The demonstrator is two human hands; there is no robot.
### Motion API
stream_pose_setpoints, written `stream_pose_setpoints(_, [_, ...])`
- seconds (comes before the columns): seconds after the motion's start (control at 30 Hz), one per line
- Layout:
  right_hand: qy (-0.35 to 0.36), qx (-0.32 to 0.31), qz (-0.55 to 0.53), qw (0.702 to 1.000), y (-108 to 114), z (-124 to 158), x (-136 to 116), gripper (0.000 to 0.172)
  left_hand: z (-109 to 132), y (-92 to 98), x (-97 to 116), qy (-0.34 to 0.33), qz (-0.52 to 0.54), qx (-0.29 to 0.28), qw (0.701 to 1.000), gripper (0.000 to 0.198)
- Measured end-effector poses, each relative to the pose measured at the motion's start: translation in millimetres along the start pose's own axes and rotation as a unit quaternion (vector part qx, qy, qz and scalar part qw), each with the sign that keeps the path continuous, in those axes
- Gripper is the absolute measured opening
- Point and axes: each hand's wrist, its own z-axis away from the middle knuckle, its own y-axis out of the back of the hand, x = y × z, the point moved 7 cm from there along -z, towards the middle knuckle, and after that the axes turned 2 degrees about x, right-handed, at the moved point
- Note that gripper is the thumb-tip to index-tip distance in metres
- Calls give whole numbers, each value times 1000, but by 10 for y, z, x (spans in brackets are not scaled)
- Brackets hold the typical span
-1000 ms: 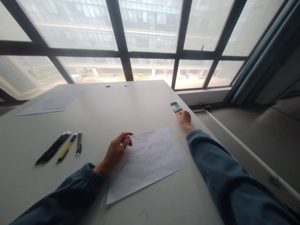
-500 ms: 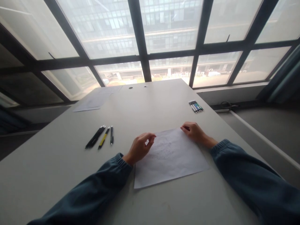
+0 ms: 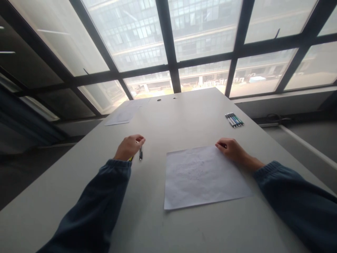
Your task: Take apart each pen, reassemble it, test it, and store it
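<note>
A white sheet of paper (image 3: 207,182) with faint marks lies flat before me. At its far right corner rests my right hand (image 3: 234,151), its fingers curled and the thumb and index tips closed at the paper's edge. My left hand (image 3: 129,147) is left of the sheet, over the pens, with thumb and finger drawn together. Below its fingertips lies a black pen (image 3: 140,154), whose upper end the hand covers. A bit of the yellow pen (image 3: 130,159) shows by the wrist. Whether the fingertips grip the black pen, I cannot tell. The other black pens are hidden.
Several pens or markers (image 3: 234,120) lie in a row near the right edge of the white table (image 3: 179,123). More paper (image 3: 123,115) is at the far left. Two small dark spots show near the far edge, with large windows behind.
My left hand has left the sheet and moved left and away from me, over the pens. The right hand has stayed at the paper's corner. The view has shifted left.
</note>
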Motion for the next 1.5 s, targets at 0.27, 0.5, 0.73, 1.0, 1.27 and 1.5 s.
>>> stream_pose_setpoints(0.27, [-6,0,-5,1000,-24,-9,36,25,-198,3,-764,77,-66,-18,995,25])
stream_pose_setpoints(0.5, [-15,-4,-5,1000,-27,-12,35,26,-223,-276,-795,72,-95,-45,992,21])
stream_pose_setpoints(0.73, [-14,-2,-5,1000,-23,-13,30,26,-227,-238,-727,69,-100,-45,992,15])
stream_pose_setpoints(1.0, [-36,6,-12,999,-26,-11,49,26,-68,186,26,20,125,58,990,39])
stream_pose_setpoints(1.27, [-37,66,-105,992,22,40,-134,27,418,-263,1199,-26,500,-59,864,32])
stream_pose_setpoints(1.5, [-106,19,-391,914,-209,240,-487,34,787,-770,1673,-30,622,-94,777,27])
